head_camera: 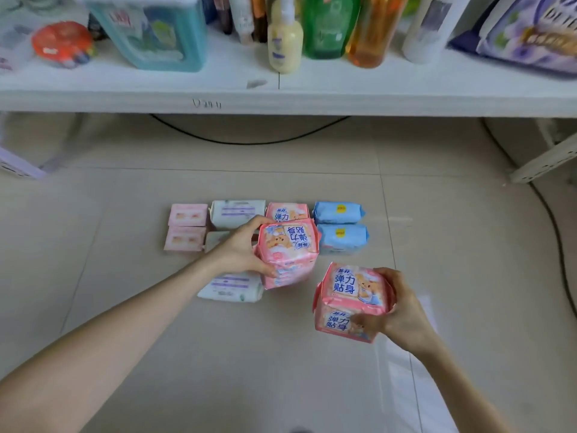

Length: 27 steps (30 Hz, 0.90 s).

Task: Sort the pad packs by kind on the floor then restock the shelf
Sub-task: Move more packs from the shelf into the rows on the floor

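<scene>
- Shelf [281, 98]: white front edge runs the full width at 12 o'clock of the pack group. There is an open gap beneath it, w/ a black cable [249, 142] sagging across that gap.
- Shelf top, centre front strip is bare. Cream bottle [284, 42], green bottle [327, 26] and orange bottle [371, 32] stand just behind it; teal jug [156, 35] at 10 o'clock.
- Perforated shelf leg [543, 160] at 2 o'clock, well apart from the packs.
- Floor [125, 276]: beige tile, open at 9, 3 and 6 o'clock of the group; only the two forearms cross the near sector.
- Left hand [240, 248]: thumb on near side, fingers over far top edge, clamped on pink pack A [288, 251], held tilted over the group centre.
- Right hand [402, 310]: fingers wrapped round the right side, clamped on pink pack B [349, 301], at 5 o'clock of pack A, near but not touching it.
- Packs A and B: pink film wrap, blue Chinese characters, cartoon bear print, crimped side seams. Text on A reads inverted; on B, upright.
- Third pink pack [287, 210]: on floor at 12 o'clock of A, partly hidden behind it.
- Rear blue pack [338, 212] and front blue pack [342, 239]: at 1–3 o'clock of A, one behind the other, yellow label on each.
- Rear white pack [237, 212] at 11 o'clock; front white pack [231, 287] at 7 o'clock; another white pack [215, 240] mostly hidden by the left hand.
- Pale pink flat packs [188, 215]: two at 9 o'clock, edge to edge.
</scene>
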### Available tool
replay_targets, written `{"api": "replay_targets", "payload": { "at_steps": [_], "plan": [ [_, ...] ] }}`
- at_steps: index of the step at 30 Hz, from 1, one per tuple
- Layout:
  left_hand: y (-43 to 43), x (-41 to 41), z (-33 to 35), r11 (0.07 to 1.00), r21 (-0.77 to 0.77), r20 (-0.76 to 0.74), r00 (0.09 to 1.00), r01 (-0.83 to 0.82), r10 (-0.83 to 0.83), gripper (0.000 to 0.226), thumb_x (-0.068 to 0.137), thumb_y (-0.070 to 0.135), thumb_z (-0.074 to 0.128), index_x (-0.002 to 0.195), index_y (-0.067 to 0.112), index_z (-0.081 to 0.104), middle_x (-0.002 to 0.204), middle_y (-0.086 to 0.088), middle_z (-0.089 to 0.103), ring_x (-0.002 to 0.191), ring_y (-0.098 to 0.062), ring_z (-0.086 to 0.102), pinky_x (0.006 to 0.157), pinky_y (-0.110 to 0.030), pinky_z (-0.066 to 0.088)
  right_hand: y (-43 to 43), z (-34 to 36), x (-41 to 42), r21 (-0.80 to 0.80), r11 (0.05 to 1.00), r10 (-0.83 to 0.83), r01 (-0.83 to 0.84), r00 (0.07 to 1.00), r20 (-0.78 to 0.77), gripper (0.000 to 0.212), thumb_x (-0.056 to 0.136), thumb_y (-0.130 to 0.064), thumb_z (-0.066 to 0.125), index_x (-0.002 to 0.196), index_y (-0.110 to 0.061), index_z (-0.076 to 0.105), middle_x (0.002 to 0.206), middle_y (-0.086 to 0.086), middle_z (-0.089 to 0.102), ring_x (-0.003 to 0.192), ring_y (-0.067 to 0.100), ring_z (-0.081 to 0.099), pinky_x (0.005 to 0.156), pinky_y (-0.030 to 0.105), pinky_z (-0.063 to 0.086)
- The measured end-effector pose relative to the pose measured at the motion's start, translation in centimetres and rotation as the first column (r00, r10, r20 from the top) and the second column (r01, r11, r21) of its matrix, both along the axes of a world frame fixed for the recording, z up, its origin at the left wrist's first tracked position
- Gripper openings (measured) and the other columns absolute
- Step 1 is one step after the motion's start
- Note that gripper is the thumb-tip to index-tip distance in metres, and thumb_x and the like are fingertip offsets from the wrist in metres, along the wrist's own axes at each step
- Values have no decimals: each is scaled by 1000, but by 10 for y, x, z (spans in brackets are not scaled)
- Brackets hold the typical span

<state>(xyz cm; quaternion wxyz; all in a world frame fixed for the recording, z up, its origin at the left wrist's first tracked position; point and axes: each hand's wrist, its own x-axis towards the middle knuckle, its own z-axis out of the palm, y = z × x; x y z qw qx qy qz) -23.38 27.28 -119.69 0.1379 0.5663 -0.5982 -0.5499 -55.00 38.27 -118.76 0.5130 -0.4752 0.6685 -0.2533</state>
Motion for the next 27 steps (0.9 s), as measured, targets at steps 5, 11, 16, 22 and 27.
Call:
{"api": "replay_targets", "payload": {
  "at_steps": [5, 11, 16, 22, 27],
  "plan": [
    [-5, -1, -46, 996, -55, -20, 997, 68, -69, 92, 47, 15, 97, 121, 38, 46, 122, 15, 59, 114, -2, 58, 96, -31, 51, 2, -45, 4, -49, 998, 27, -27, 1000, -3, 89, 37, -26, 91, 116, -29, 48, 98, -22, 66, 87, 1, 66, 64, 15, 52],
    [-8, -4, -73, 987, -116, -30, 993, 110, -114, 95, 46, 21, 97, 126, 31, 46, 124, 12, 59, 115, -6, 58, 99, -37, 51, 8, -80, 17, -98, 992, 73, -73, 997, -5, 89, 41, -21, 92, 118, -28, 47, 99, -23, 64, 90, 2, 66, 66, 13, 51],
    [-13, -11, -84, 975, -155, 11, 987, 160, -161, 95, 47, 17, 97, 125, 34, 45, 125, 12, 58, 116, -6, 57, 100, -37, 50, 18, -100, 21, -117, 992, 58, -57, 998, 6, 90, 43, -13, 93, 118, -28, 46, 101, -21, 64, 91, 2, 66, 68, 14, 52],
    [-11, -12, -100, 963, -183, 74, 980, 196, -185, 95, 48, 12, 96, 128, 30, 47, 128, 11, 55, 120, -7, 53, 102, -33, 48, 24, -121, 29, -119, 989, 83, -84, 996, -16, 89, 48, -5, 94, 119, -26, 45, 101, -16, 64, 90, -1, 65, 68, 12, 51],
    [-9, -10, -101, 969, -121, 36, 976, 216, -213, 93, 53, 2, 92, 132, 23, 48, 131, 9, 50, 116, 0, 51, 97, -22, 47, 31, -134, 38, -104, 991, 86, -86, 996, -1, 106, 49, -10, 94, 136, -30, 38, 112, -18, 60, 95, -2, 63, 71, 13, 53]
  ]
}}
